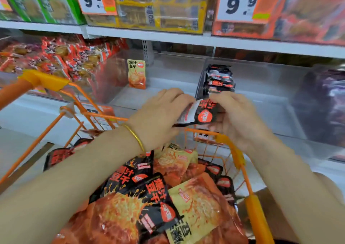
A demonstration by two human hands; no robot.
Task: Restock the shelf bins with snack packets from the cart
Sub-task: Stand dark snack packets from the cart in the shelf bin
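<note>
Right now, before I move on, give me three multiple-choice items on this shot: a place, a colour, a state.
1. Where does the shelved stack of black packets stand?
A. On the top shelf
B. In the clear bin on the lower shelf, at its left wall
C. On the floor

2. What colour is the cart frame?
A. Blue
B. Grey
C. Orange

3. How are the held black packets carried?
A. Gripped by the left hand and right hand together
B. By one hand only
C. Lying loose in the cart

Answers:
1 B, the stack stands by the bin's left wall.
2 C, its bars and handle are orange.
3 A, fingers of both hands curl round them.
</note>
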